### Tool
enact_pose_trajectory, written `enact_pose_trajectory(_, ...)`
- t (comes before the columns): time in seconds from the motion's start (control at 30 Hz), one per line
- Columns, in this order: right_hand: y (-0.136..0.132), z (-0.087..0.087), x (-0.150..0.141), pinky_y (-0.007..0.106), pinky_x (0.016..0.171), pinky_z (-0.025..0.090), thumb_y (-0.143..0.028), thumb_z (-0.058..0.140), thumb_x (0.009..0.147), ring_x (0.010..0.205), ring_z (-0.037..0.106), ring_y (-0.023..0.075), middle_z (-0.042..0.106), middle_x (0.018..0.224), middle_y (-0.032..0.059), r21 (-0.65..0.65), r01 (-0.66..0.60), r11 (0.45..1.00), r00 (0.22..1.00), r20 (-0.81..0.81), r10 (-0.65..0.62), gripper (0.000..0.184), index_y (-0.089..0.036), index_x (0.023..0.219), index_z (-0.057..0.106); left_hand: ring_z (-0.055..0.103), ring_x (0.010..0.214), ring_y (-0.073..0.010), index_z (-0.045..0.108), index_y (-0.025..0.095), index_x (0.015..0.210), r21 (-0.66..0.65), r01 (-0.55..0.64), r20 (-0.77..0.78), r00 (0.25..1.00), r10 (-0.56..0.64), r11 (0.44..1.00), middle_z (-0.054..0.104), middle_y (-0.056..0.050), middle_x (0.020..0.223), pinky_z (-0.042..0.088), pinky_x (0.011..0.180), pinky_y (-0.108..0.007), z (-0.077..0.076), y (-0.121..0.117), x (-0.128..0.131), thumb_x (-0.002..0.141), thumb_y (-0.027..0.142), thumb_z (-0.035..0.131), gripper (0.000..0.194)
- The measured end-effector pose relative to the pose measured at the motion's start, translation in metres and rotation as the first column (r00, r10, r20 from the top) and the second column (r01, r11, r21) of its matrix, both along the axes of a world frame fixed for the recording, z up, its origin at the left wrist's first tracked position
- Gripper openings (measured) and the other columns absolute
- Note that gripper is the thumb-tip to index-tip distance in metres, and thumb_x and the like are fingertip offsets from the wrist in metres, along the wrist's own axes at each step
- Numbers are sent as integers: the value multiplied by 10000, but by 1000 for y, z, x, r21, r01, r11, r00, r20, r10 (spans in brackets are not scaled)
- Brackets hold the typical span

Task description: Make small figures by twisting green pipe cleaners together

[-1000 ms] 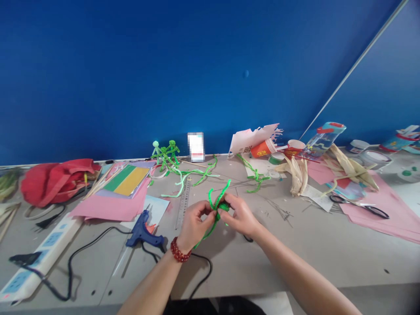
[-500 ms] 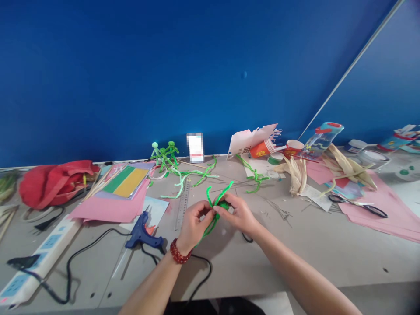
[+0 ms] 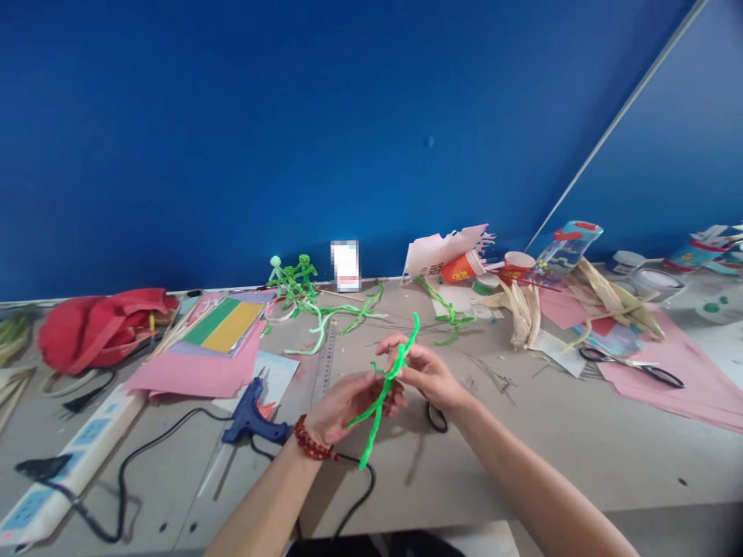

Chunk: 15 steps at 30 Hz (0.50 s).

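A bright green pipe-cleaner figure [image 3: 380, 402] with a twisted middle and long loose ends hangs tilted between my hands. My right hand [image 3: 429, 377] pinches its upper part between thumb and fingers. Curled around its middle from the left is my left hand [image 3: 340, 406], palm turned up and a beaded bracelet on the wrist; its fingertips are partly hidden behind the stems. Further back, small green pipe-cleaner figures [image 3: 293, 277] stand by the wall. Loose green pipe cleaners [image 3: 363, 309] lie beside them, and another twisted green piece [image 3: 451, 316] rests to the right.
A blue glue gun [image 3: 252, 414] with a black cable, a power strip [image 3: 75, 456] and a steel ruler [image 3: 325, 360] lie to the left. Pink paper [image 3: 197, 371] and a red bag [image 3: 104, 329] are behind. Scissors [image 3: 632, 365], corn husks [image 3: 522, 313] and paper cups [image 3: 463, 267] occupy the right.
The green figure has turned in my hands, so its long ends now point down toward me. My left hand has rolled palm up, and my right fingers have opened out somewhat around the upper part.
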State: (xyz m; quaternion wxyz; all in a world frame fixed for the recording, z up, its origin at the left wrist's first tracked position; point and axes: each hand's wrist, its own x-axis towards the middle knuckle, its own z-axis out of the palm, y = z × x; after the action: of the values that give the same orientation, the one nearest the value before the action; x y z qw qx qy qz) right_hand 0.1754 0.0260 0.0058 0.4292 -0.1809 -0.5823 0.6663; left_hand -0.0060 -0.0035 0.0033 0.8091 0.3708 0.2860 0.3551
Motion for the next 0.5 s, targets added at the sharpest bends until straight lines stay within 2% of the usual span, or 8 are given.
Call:
enact_pose_trajectory(0.1, 1, -1, 0, 304, 594, 579, -428, 677, 871, 593, 635, 93, 492, 1310, 93, 64, -12, 998, 1000, 10, 11, 237, -202, 927, 630, 619, 648, -146, 726, 142, 862, -48, -97, 37, 994, 98, 994, 694, -79, 768, 496, 658, -275, -3, -2, 3, 728, 402, 803, 303)
enact_pose_trajectory(0.2, 3, -1, -2, 342, 798, 564, -478, 698, 843, 879, 652, 179, 498, 1304, 105, 169, 159, 973, 985, 44, -169, 315, -228, 1019, 625, 589, 597, -103, 694, 149, 815, -102, -248, 57, 965, 255, 963, 669, -30, 694, 479, 621, -228, -11, -1, 6, 708, 307, 833, 235)
enact_pose_trajectory(0.27, 4, -1, -5, 367, 916, 512, -516, 703, 824, 1061, 591, 227, 512, 1272, 112, 222, 281, 934, 953, 50, -298, 393, -234, 1077, 601, 600, 609, -103, 674, 148, 784, -108, -327, 60, 940, 335, 939, 672, -23, 687, 479, 612, -218, -14, 1, 8, 678, 277, 853, 244)
enact_pose_trajectory(0.3, 5, -2, -5, 374, 934, 497, -523, 701, 822, 1086, 570, 234, 525, 1233, 109, 232, 329, 915, 938, 35, -346, 407, -236, 1086, 584, 608, 618, -107, 667, 145, 771, -103, -364, 59, 927, 371, 926, 675, -24, 690, 479, 607, -215, -14, 1, 9, 660, 266, 863, 256)
enact_pose_trajectory(0.4, 5, -4, -6, 355, 860, 503, -453, 697, 841, 953, 576, 204, 545, 1047, 67, 241, 418, 876, 907, -57, -417, 304, -237, 995, 548, 616, 625, -106, 663, 128, 758, -88, -442, 44, 894, 446, 893, 681, -29, 700, 489, 602, -212, -11, 1, 11, 622, 245, 882, 284)
enact_pose_trajectory(0.5, 5, -8, -6, 323, 775, 495, -336, 691, 861, 850, 562, 182, 544, 914, 37, 280, 386, 879, 922, -105, -372, 179, -230, 904, 552, 612, 606, -98, 673, 114, 773, -71, -455, 39, 888, 458, 888, 679, -26, 693, 502, 607, -212, -8, 0, 12, 630, 248, 879, 284)
